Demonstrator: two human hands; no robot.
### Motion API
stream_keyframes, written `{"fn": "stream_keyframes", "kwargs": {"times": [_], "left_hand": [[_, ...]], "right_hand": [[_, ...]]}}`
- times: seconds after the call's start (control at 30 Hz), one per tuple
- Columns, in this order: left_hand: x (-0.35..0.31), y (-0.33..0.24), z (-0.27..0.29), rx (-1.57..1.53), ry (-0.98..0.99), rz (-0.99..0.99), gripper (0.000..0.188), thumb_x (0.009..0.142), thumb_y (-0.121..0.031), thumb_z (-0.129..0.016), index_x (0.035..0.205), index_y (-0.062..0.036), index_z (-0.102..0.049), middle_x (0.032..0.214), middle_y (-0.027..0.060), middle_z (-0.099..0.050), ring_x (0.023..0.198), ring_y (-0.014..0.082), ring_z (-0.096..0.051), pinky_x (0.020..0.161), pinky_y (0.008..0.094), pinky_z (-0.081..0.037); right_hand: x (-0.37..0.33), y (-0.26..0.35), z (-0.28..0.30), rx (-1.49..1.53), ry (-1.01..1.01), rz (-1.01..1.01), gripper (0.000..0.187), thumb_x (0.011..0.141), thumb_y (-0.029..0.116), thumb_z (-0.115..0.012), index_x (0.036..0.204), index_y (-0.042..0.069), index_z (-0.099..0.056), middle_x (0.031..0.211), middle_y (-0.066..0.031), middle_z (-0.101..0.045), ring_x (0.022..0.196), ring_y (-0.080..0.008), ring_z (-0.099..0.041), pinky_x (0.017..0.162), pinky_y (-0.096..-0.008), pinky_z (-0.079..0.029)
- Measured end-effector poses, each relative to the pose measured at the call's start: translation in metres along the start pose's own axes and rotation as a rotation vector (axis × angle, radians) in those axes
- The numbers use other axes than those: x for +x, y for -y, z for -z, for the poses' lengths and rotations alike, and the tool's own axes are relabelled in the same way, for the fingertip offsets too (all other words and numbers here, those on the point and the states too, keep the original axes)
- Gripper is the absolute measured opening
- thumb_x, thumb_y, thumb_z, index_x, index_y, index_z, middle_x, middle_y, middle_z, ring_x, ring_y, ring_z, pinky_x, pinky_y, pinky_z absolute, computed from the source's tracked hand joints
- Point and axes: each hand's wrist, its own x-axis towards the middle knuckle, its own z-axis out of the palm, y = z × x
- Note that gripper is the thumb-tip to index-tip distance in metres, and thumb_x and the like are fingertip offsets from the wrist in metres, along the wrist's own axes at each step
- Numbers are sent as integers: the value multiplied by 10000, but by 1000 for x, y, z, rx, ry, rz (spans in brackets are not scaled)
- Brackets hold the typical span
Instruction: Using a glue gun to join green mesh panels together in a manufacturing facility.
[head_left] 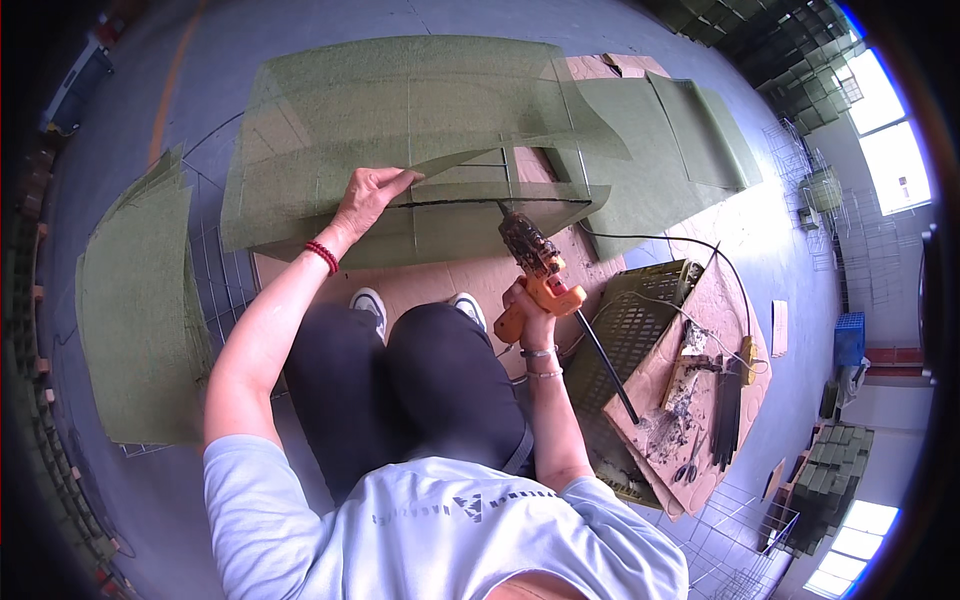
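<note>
My left hand (368,200) pinches the raised edge of a green, see-through fabric sheet (350,100) draped over a wire frame (506,170). My right hand (534,322) is wrapped round the handle of an orange glue gun (556,292) with a dark, smeared front. A long black glue stick (606,366) juts from the gun's back end. The nozzle meets the right part of a black glue line (450,202), which runs along the fabric's near edge.
To my right, cardboard (640,415) on an olive plastic crate (630,310) bears scissors (687,469), black glue sticks (728,425) and a yellow plug (749,350). A cable (690,239) runs from there toward the gun. Another fabric-covered frame (140,310) stands at left.
</note>
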Motion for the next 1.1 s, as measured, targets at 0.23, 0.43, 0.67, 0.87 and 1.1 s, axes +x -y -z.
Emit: {"fn": "stream_keyframes", "kwargs": {"times": [0.23,0.43,0.67,0.87,1.1], "left_hand": [[-1,-1,1,32,1,-2,325,905,-339,-597,1008,-56,-720,852,-10,-702,799,43,-551,764,236,-440],[0,1,0,13,6,-4,330,904,-343,-597,1012,-55,-718,849,-12,-700,803,39,-543,760,234,-437],[-1,-1,-1,13,0,-7,340,905,-346,-596,1019,-48,-714,865,8,-706,813,50,-557,779,240,-441],[-1,-2,-2,15,1,-13,323,918,-311,-586,1023,-31,-708,865,-17,-687,817,36,-538,773,226,-436],[-1,-2,-1,1,-1,-28,317,925,-296,-581,1034,-26,-706,838,-44,-668,798,19,-507,757,213,-425]], "right_hand": [[1,0,5,47,-47,-2,198,776,58,-655,938,18,-547,740,-31,-550,650,-140,-552,566,-264,-441],[0,-3,3,14,27,-19,216,787,49,-650,969,14,-540,765,-35,-549,664,-147,-554,595,-273,-447],[4,-15,-8,2,128,-83,234,795,43,-649,994,15,-531,785,-39,-541,676,-149,-548,598,-277,-445],[3,-18,-16,-48,184,-111,171,805,58,-683,941,48,-581,815,11,-575,716,-99,-546,629,-248,-442],[5,-18,-13,-95,224,-88,181,797,65,-695,942,46,-589,819,6,-585,733,-104,-561,645,-253,-456]]}}
